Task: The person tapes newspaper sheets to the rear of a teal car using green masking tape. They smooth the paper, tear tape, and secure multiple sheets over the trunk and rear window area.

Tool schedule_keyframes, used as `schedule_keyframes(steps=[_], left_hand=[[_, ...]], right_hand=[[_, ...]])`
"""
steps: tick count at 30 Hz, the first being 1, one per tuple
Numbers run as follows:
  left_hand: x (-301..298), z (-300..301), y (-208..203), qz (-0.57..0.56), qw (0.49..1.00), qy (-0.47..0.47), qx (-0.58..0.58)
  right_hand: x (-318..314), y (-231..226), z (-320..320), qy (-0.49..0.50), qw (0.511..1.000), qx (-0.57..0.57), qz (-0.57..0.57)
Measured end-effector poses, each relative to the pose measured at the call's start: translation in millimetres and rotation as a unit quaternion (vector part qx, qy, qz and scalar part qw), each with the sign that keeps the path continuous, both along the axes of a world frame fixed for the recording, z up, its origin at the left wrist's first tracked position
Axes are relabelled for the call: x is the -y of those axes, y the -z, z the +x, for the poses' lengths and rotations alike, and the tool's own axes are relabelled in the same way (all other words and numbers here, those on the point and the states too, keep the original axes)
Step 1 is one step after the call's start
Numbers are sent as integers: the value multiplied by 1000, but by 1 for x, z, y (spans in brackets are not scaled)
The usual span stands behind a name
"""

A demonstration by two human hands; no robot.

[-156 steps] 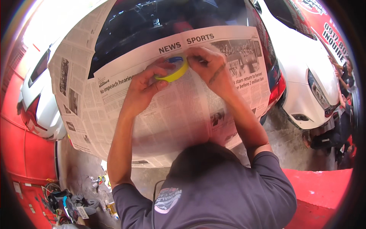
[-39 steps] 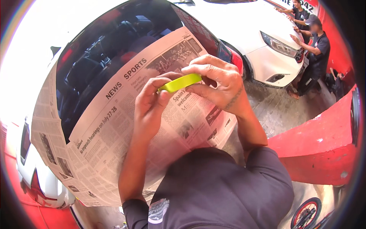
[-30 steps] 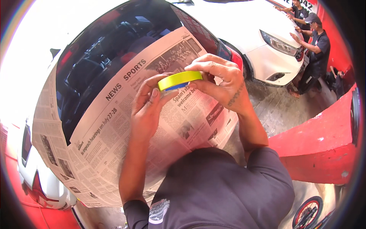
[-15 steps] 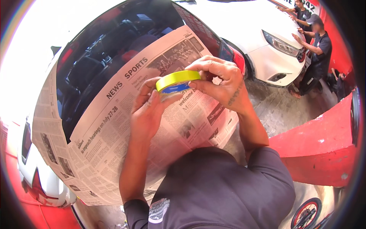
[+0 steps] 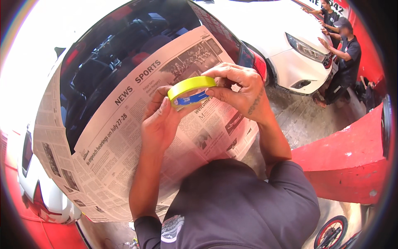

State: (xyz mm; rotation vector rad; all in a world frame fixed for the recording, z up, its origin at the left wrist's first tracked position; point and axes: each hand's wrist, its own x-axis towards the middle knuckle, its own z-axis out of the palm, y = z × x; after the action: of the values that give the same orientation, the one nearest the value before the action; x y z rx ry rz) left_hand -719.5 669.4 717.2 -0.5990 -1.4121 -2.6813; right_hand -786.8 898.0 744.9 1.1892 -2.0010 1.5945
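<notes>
Head view: left hand (image 5: 159,123) and right hand (image 5: 243,89) pinch the tape roll (image 5: 190,84) (more blue core (image 5: 193,98) showing than before).

Smooth tape roll (image 5: 190,85), matt newspaper (image 5: 120,153), glossy glass window (image 5: 95,87), cloth shirt (image 5: 248,203), floor (image 5: 306,124) perhaps rough concrete

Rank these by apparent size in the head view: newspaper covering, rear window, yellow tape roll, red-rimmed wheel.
1. Newspaper covering
2. Rear window
3. Yellow tape roll and red-rimmed wheel, unranked: they look alike, and the roll is nearer the camera.
</notes>
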Motion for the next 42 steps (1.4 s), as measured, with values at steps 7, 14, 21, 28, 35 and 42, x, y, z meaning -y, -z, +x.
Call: schedule_keyframes(steps=[7, 14, 21, 28, 35, 42], left_hand=[[-8, 2, -7, -227, 967, -111, -42], [-5, 1, 4, -171, 978, -104, -52], [-17, 10, -13, -394, 842, -296, -219], [-18, 17, -25, -511, 710, -372, -310], [-14, 27, -33, -543, 697, -360, -298], [-8, 26, -24, -493, 744, -377, -249]], right_hand=[[5, 0, 2, 8, 997, -79, -11], [7, 5, 2, 34, 996, -82, -32], [18, 14, 10, 105, 981, -156, -49], [24, 20, 14, 81, 982, -146, -83], [36, 25, 18, 111, 978, -162, -76], [43, 19, 18, 65, 988, -100, -97]])
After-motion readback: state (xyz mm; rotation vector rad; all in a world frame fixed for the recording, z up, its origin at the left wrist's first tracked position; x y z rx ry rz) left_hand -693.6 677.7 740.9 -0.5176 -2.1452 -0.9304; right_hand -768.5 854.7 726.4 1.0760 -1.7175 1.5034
